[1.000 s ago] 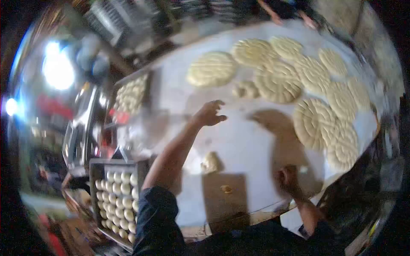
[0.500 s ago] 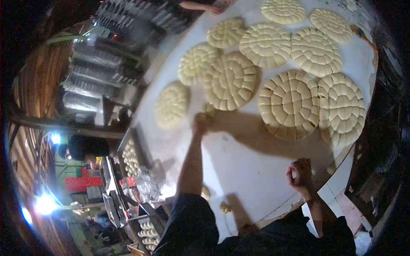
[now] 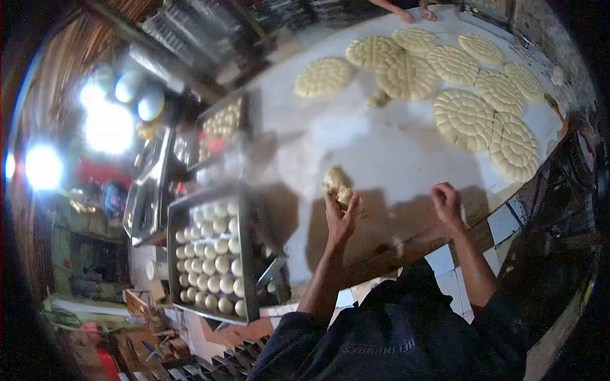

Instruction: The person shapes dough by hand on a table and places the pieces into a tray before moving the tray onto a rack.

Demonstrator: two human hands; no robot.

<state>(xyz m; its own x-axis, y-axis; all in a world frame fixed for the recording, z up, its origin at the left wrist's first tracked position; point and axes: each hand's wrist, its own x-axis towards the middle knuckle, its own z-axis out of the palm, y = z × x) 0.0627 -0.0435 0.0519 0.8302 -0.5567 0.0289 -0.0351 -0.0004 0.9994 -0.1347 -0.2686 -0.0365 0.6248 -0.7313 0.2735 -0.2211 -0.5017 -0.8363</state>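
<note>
My left hand point(image 3: 340, 217) is closed around a lump of dough point(image 3: 344, 195) above the near part of the worktop point(image 3: 406, 155). Just beyond its fingertips is another dough lump point(image 3: 333, 178), close against the held one. Over the table edge to the right, my right hand point(image 3: 447, 200) has its fingers curled in, slightly blurred, with nothing visible in them. Farther off lie several flat dough rounds cut into small segments, among them a large dough round point(image 3: 464, 120) and a dough round at the left point(image 3: 323, 77). A small dough scrap point(image 3: 379, 98) sits near them.
A metal-sided tray point(image 3: 252, 279) of several dough balls stands left of the table, with a second tray of dough balls point(image 3: 222, 124) behind it. Another person's hand point(image 3: 405, 16) is at the far edge. A wooden-handled tool point(image 3: 554, 106) lies at the right edge.
The view has swung left, bringing the dough-ball tray into sight. My left hand has drawn back from the rounds to the near dough lumps and gripped one. My right hand stays curled.
</note>
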